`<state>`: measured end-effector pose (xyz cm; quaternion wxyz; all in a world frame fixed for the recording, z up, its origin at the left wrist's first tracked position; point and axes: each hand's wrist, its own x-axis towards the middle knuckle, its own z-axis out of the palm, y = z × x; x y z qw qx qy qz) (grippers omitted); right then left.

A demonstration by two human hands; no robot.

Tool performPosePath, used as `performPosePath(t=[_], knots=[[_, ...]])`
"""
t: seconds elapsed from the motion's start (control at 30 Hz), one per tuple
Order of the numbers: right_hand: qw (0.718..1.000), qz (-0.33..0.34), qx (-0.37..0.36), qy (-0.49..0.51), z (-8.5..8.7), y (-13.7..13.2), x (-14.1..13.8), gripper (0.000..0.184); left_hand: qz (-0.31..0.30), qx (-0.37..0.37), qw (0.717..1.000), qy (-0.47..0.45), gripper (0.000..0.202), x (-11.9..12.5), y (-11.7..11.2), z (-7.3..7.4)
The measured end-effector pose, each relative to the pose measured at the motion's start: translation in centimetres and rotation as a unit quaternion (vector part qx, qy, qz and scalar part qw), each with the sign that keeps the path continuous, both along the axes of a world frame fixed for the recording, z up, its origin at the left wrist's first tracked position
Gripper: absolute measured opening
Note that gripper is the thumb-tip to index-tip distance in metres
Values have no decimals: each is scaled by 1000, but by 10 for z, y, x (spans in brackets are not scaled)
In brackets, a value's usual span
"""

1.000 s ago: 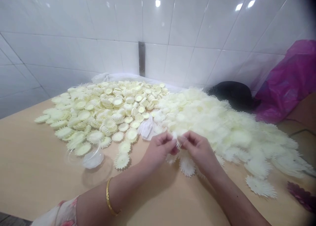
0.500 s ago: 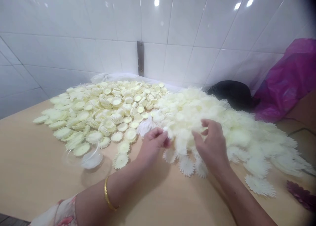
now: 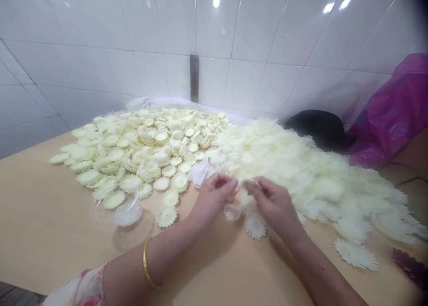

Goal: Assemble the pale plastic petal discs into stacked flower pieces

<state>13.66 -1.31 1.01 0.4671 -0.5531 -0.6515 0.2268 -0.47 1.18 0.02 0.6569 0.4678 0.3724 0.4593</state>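
My right hand (image 3: 274, 203) pinches a pale yellow scalloped flower disc (image 3: 248, 184) between thumb and fingers. Just left of it, my left hand (image 3: 216, 191) is closed in a pinch, its fingertips close to the disc; whatever they hold is too small to make out. Below both hands, a few loose white petal discs (image 3: 255, 225) lie on the table. Beyond my left hand sits a crumpled white tissue-like piece (image 3: 201, 171). A wide heap of thin, flat, pale petal discs (image 3: 297, 163) spreads behind and right of my right hand.
Stiffer cupped yellow discs (image 3: 150, 143) are heaped on the left of the wooden table (image 3: 40, 217). A clear round container (image 3: 129, 212) with white contents stands before them. A black object (image 3: 316, 125), a magenta plastic bag (image 3: 391, 110) and dark red petals (image 3: 409, 266) are at the right.
My right hand has moved left toward my left hand, its fingers closing from apart to a pinch on a flower disc. My left hand keeps its pinch. The view has shifted slightly.
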Motion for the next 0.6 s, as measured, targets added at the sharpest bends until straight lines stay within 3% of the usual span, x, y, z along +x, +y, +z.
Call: performPosePath(t=[0.13, 0.37, 0.6], knots=[[998, 11, -34, 54, 2, -1, -1, 19, -43, -19, 999, 12, 25, 2, -1, -1], [1000, -19, -22, -2, -1, -3, -3, 34, -53, -18, 998, 19, 21, 5, -1, -3], [999, -33, -33, -16, -2, -2, -4, 37, -80, 8, 997, 9, 17, 4, -4, -3]])
